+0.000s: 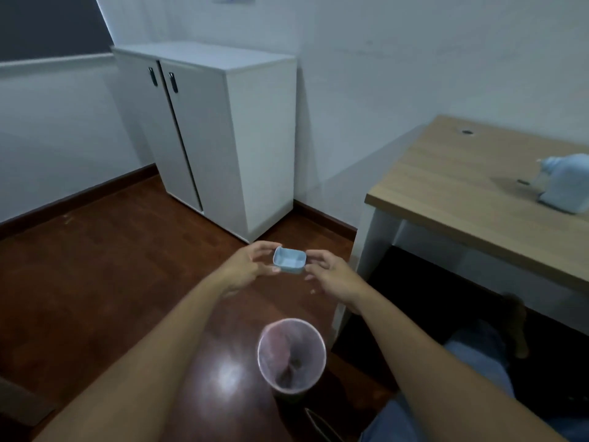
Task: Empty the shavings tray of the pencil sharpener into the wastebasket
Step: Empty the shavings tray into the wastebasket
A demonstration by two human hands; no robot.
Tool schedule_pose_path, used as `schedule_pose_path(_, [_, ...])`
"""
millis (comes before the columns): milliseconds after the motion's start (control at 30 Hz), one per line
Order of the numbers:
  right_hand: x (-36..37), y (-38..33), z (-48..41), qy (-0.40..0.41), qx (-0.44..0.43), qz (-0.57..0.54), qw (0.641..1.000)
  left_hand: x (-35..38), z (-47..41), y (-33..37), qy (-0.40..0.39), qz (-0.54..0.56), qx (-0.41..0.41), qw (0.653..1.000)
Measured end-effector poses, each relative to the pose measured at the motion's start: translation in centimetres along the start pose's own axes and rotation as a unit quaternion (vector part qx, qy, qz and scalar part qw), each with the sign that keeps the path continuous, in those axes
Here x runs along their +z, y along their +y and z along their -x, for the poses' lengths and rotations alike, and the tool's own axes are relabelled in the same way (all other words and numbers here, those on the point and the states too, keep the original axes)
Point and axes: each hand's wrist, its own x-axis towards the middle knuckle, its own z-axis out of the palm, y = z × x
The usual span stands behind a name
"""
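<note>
both hands [251, 266] pinch blurred tray [289, 260] — sharpener [565, 186] cut off.

Open floor [95, 266] lies left of the wastebasket [291, 355]; the desk [462, 199] crowds its right side.

1. Shavings tray [289, 260]: smooth pale-blue plastic.
2. Wastebasket [291, 355], below the tray: translucent pink plastic.
3. Floor [111, 282]: glossy dark wood.
4. Desk [462, 193], right of the tray: matt light woodgrain.
</note>
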Motion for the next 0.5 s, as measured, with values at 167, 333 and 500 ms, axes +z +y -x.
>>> schedule_pose_path(167, [-3.2,-7.6,0.6,0.007,-0.076,0.04,0.996,-2.0,-0.1,7.7,-0.008,0.017,0.058,0.998])
schedule_pose_path(333, [-6.3,-12.2,2.3,0.018,-0.106,0.069,0.992,-1.5,0.6,13.6,-0.002,-0.041,0.112,0.993])
schedule_pose_path(500, [-10.6,-14.5,5.0,0.052,-0.142,0.123,0.981,0.8,0.8,18.3,-0.016,-0.08,0.156,0.984])
